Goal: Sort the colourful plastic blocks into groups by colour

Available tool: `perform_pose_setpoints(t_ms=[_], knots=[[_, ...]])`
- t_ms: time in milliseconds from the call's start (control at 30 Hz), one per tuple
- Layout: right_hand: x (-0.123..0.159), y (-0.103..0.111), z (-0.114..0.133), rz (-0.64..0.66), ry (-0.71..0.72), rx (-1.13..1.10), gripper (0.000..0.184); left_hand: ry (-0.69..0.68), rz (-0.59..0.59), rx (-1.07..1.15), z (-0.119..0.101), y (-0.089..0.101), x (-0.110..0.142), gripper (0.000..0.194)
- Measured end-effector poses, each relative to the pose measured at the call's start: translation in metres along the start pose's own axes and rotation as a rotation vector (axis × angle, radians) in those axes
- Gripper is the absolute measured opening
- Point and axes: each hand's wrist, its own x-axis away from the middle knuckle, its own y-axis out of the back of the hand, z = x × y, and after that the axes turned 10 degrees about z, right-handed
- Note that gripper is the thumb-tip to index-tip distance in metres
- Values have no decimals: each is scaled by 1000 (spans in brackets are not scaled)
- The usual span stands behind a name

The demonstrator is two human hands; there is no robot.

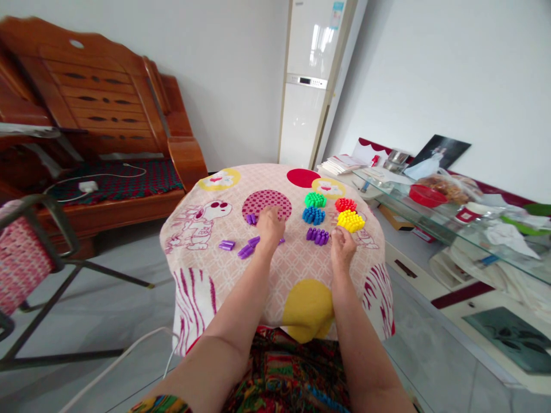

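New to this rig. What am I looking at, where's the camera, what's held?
No machine here: these are a person's bare hands, seen from one camera worn on the head, looking forward and down. On a patterned tablecloth sit a green bunch, blue bunch, red bunch, yellow bunch and purple bunch of small pieces. The left hand is among loose purple pieces; the right hand is by the yellow and purple bunches. Whether either grips anything is unclear.
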Motion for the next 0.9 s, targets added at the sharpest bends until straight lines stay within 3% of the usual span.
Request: perform_pose_setpoints(t_ms=[67,167,300,500,667,900], knots=[[0,0,1,-11,-2,11,46,127,45,-74,17,9,-4,30],[-1,0,3,-16,-4,25,46,198,179,-123,34,13,-4,22],[-2,0,3,-12,-11,34,46,170,142,-90,35,11,-1,26],[-1,1,1,4,-22,27,48,-95,70,135,8,6,0,26],[-1,1,-1,17,-13,13,48,-397,195,358,-14,-10,12,37],[0,0,-2,6,10,37,50,-493,272,260,-24,-35,28,42]])
